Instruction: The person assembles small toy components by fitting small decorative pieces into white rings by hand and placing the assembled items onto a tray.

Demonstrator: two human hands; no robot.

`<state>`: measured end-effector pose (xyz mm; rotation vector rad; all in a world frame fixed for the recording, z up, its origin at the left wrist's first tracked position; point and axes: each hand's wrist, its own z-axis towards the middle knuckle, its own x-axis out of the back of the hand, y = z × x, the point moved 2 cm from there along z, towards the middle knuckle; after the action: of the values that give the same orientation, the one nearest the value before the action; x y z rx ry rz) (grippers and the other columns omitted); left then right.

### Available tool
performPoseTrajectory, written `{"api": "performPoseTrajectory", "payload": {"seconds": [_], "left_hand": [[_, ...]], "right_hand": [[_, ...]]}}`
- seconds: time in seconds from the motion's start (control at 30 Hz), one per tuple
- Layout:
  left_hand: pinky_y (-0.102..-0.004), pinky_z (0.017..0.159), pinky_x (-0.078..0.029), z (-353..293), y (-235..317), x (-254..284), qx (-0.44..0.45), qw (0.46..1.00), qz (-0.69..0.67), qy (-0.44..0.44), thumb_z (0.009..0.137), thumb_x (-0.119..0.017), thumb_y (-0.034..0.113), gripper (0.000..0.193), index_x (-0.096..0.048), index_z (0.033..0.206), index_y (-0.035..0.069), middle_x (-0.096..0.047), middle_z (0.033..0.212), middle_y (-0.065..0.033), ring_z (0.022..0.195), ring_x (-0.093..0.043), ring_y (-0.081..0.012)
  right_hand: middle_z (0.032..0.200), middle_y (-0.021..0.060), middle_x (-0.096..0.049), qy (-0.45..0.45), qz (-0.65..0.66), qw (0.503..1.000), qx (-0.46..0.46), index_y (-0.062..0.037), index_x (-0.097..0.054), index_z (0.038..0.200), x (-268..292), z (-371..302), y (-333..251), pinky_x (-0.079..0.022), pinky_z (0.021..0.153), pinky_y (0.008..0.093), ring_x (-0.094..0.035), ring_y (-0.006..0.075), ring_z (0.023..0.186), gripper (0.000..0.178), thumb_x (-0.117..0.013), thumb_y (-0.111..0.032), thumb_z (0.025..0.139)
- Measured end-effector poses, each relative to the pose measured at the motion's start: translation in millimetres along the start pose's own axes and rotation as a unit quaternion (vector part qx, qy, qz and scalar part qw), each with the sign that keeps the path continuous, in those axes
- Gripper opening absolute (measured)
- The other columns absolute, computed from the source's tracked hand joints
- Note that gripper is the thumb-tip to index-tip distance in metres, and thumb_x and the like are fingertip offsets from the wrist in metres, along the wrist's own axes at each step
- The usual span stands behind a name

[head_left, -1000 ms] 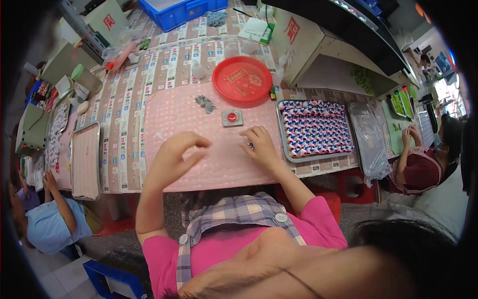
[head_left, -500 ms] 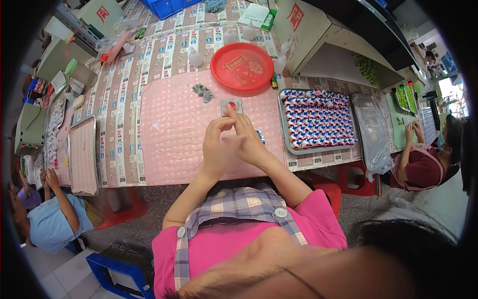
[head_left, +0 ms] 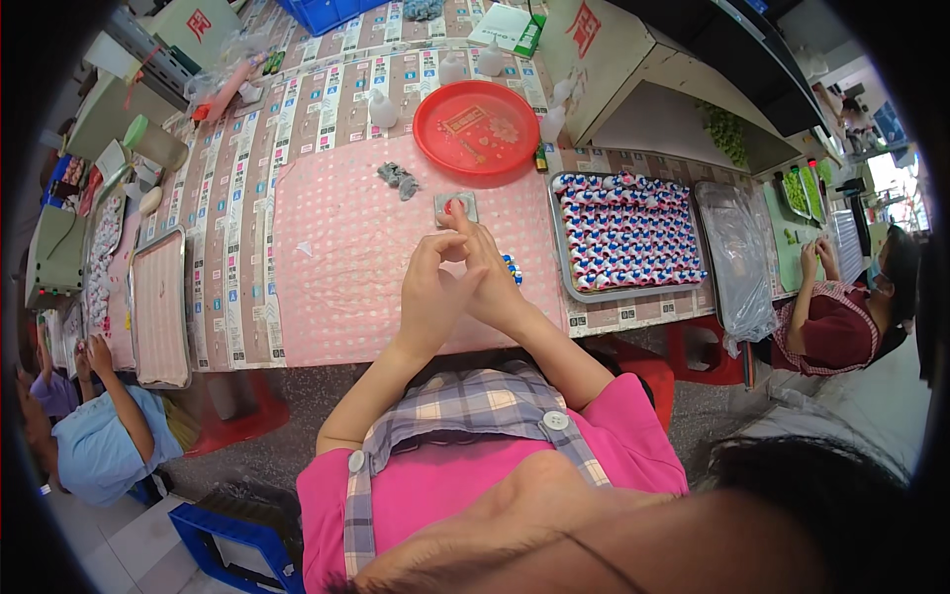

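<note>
My left hand (head_left: 432, 292) and my right hand (head_left: 494, 287) meet in front of me over a pink checked cloth (head_left: 336, 287). The left fingers are bent and pressed against the right hand. The right fingers point away from me, close together. Whatever lies between the hands is hidden. Just beyond the fingertips sits a small grey square plate (head_left: 468, 210) with a red piece (head_left: 450, 207) on it, partly covered by a finger. Small blue, white and yellow pieces (head_left: 513, 269) lie beside my right hand. Lumps of grey, clay-like material (head_left: 399, 180) rest farther left.
A red round tray (head_left: 476, 134) stands beyond the hands, near white squeeze bottles (head_left: 383, 109). At right, a metal tray (head_left: 633, 291) holds rows of blue, white and pink pieces, beside a plastic-wrapped tray (head_left: 733, 262). Another tray (head_left: 161, 307) lies left. Co-workers sit on both sides.
My hands stay together, with the fingers shifted slightly against each other. More of the small blue and yellow pieces shows beside my right hand. The whole view has shifted a little.
</note>
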<state>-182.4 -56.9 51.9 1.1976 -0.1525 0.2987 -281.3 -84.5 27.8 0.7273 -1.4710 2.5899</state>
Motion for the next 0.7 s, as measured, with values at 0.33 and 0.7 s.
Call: {"api": "performPoseTrajectory", "payload": {"seconds": [0.33, 0.7], "left_hand": [[-0.0203, 0.059, -0.041, 0, -3, -2, -0.058, 0.998, -0.003, 0.024, 0.076, -0.064, 0.006, 0.037, -0.049, 0.11, 0.002, -0.051, 0.096, -0.0059, 0.082, -0.051, -0.0117], [-0.0197, 0.058, -0.041, -7, -12, 3, -0.016, 1.0, 0.002, -0.012, 0.076, -0.064, 0.004, 0.042, -0.047, 0.114, 0.002, -0.048, 0.1, -0.0056, 0.088, -0.05, -0.012]], "right_hand": [[0.122, 0.0191, -0.044, 0.008, 0.005, 1.0, -0.005, -0.0027, -0.012, 0.138, 1, 4, -4, -0.038, 0.09, 0.0383, -0.043, 0.0342, 0.109, 0.089, -0.066, -0.006, 0.067], [0.121, 0.0218, -0.044, 0.006, -0.024, 0.999, 0.037, -0.0006, -0.009, 0.138, 0, 8, -9, -0.033, 0.094, 0.0408, -0.042, 0.0356, 0.111, 0.091, -0.066, -0.008, 0.067]]}}
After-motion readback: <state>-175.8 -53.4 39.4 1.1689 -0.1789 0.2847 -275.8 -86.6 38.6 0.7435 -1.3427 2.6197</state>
